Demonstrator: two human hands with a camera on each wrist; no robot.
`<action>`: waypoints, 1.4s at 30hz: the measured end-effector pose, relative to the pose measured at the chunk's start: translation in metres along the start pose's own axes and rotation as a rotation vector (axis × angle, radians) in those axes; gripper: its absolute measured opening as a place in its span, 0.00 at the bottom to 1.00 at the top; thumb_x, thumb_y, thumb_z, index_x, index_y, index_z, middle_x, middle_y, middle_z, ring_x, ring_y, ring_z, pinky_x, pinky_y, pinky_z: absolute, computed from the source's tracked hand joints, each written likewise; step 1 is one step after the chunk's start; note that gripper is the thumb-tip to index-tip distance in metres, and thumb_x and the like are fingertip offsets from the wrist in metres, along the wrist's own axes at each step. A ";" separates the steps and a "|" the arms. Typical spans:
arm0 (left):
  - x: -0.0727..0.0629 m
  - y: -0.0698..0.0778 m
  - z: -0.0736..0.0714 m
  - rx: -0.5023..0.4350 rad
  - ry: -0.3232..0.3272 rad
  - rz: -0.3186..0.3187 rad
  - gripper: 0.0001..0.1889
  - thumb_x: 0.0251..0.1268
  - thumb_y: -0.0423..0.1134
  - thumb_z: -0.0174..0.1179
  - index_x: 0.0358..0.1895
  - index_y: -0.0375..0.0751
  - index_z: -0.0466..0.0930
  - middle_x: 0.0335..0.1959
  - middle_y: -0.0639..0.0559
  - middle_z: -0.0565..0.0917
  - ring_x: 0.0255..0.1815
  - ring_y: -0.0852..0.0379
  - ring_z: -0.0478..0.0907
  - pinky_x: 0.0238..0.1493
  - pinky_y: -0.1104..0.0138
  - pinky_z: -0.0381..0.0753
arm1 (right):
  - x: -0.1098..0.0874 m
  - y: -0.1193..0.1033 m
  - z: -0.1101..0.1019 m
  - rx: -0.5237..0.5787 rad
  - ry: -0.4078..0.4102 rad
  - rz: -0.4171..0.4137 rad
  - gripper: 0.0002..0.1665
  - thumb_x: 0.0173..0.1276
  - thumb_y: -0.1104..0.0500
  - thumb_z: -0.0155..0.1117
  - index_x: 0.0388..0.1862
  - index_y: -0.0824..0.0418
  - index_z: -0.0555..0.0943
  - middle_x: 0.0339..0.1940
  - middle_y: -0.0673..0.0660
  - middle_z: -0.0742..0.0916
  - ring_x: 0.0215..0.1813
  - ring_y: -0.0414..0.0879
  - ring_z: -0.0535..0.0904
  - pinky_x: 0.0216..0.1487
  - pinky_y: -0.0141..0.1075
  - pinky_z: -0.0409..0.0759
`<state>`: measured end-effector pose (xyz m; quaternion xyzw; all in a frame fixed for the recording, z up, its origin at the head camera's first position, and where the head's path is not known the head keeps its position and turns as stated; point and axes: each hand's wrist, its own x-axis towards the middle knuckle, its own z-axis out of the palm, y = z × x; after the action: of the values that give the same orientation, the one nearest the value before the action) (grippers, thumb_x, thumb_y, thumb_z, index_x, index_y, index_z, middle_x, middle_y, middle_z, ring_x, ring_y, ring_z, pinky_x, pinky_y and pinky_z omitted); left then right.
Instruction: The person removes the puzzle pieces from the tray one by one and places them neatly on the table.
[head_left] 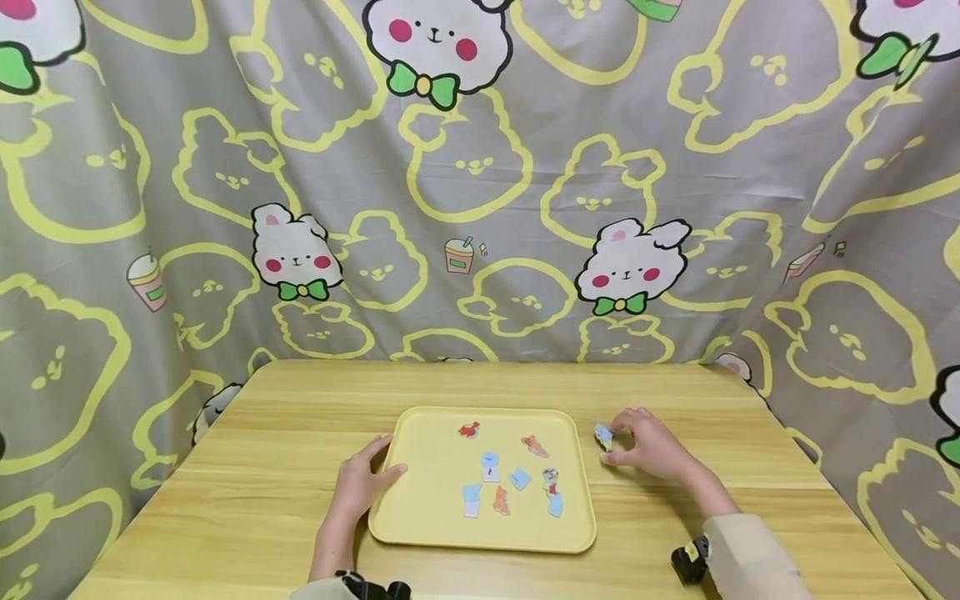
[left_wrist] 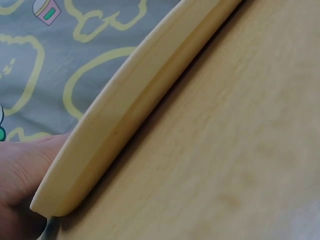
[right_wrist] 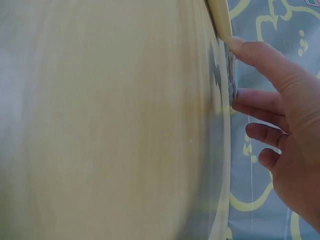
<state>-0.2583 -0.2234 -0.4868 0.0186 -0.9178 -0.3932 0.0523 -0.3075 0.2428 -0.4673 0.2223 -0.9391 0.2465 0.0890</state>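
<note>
A pale yellow tray (head_left: pixel 420 492) lies on the wooden table, with several small printed puzzle pieces, among them a blue piece (head_left: pixel 520 477), an orange piece (head_left: pixel 502 501) and a red piece (head_left: pixel 469 429). My left hand (head_left: pixel 358 483) holds the tray's left side, thumb over the rim and the other fingers along the outside. To the right of the tray, my right hand (head_left: pixel 652 447) pinches a blue-and-yellow puzzle piece (head_left: pixel 603 435) between thumb and fingers. In the right wrist view this thin piece (right_wrist: pixel 232 75) is seen nearly edge-on, and the ring and little fingers are curled in.
The wooden table (head_left: pixel 675 533) extends around the tray on all sides. Behind it and at both sides hangs a grey curtain (head_left: pixel 525 208) with yellow outlines and white cartoon animals. Blue-and-white pieces (head_left: pixel 471 500) and a red-and-blue group (head_left: pixel 553 492) lie on the tray's right half.
</note>
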 end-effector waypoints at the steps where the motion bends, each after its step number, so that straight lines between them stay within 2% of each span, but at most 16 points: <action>1: 0.000 0.000 0.000 -0.002 -0.001 -0.002 0.33 0.61 0.43 0.67 0.69 0.37 0.69 0.71 0.31 0.66 0.72 0.29 0.62 0.73 0.40 0.62 | 0.000 0.000 0.000 -0.011 -0.006 -0.004 0.27 0.50 0.46 0.79 0.43 0.62 0.83 0.42 0.53 0.86 0.46 0.49 0.78 0.55 0.52 0.79; 9: 0.000 0.000 0.000 -0.028 -0.005 -0.007 0.33 0.62 0.43 0.67 0.69 0.38 0.69 0.71 0.32 0.67 0.73 0.31 0.62 0.73 0.41 0.63 | 0.001 -0.001 0.000 -0.079 -0.063 -0.002 0.26 0.50 0.46 0.79 0.41 0.63 0.84 0.42 0.54 0.85 0.47 0.50 0.78 0.53 0.51 0.80; 18: 0.000 -0.001 0.000 -0.042 -0.002 -0.005 0.33 0.61 0.43 0.67 0.69 0.39 0.70 0.71 0.33 0.68 0.73 0.32 0.62 0.73 0.42 0.63 | 0.001 -0.002 0.000 -0.129 -0.070 -0.014 0.27 0.50 0.46 0.78 0.42 0.63 0.84 0.43 0.55 0.85 0.49 0.54 0.79 0.54 0.54 0.79; 26: -0.001 -0.001 0.000 -0.047 0.006 -0.001 0.33 0.61 0.43 0.68 0.69 0.39 0.70 0.70 0.33 0.69 0.72 0.32 0.63 0.72 0.42 0.65 | 0.000 -0.002 0.001 -0.136 -0.082 0.008 0.30 0.51 0.44 0.78 0.45 0.65 0.85 0.44 0.56 0.85 0.49 0.54 0.79 0.53 0.55 0.79; 30: -0.001 -0.002 0.001 -0.049 0.014 0.004 0.32 0.60 0.43 0.68 0.68 0.39 0.71 0.70 0.33 0.70 0.71 0.32 0.65 0.72 0.42 0.65 | -0.001 -0.001 0.001 -0.099 -0.069 0.020 0.33 0.50 0.43 0.78 0.47 0.66 0.85 0.46 0.58 0.85 0.51 0.56 0.79 0.55 0.56 0.78; 35: -0.001 -0.002 0.001 -0.050 0.019 0.006 0.32 0.60 0.43 0.68 0.68 0.39 0.72 0.69 0.33 0.71 0.71 0.32 0.66 0.71 0.42 0.66 | -0.002 -0.003 0.000 -0.001 -0.032 0.029 0.37 0.51 0.43 0.77 0.52 0.68 0.82 0.50 0.61 0.84 0.54 0.59 0.78 0.57 0.59 0.77; 42: -0.001 -0.002 0.001 -0.052 0.023 0.006 0.32 0.60 0.42 0.68 0.68 0.39 0.72 0.69 0.33 0.72 0.70 0.31 0.66 0.71 0.42 0.67 | -0.003 -0.012 0.006 0.120 -0.014 0.021 0.36 0.51 0.44 0.78 0.54 0.65 0.81 0.52 0.58 0.83 0.51 0.52 0.77 0.53 0.50 0.79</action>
<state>-0.2574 -0.2243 -0.4892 0.0188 -0.9067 -0.4163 0.0644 -0.2992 0.2311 -0.4685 0.2190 -0.9255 0.3019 0.0661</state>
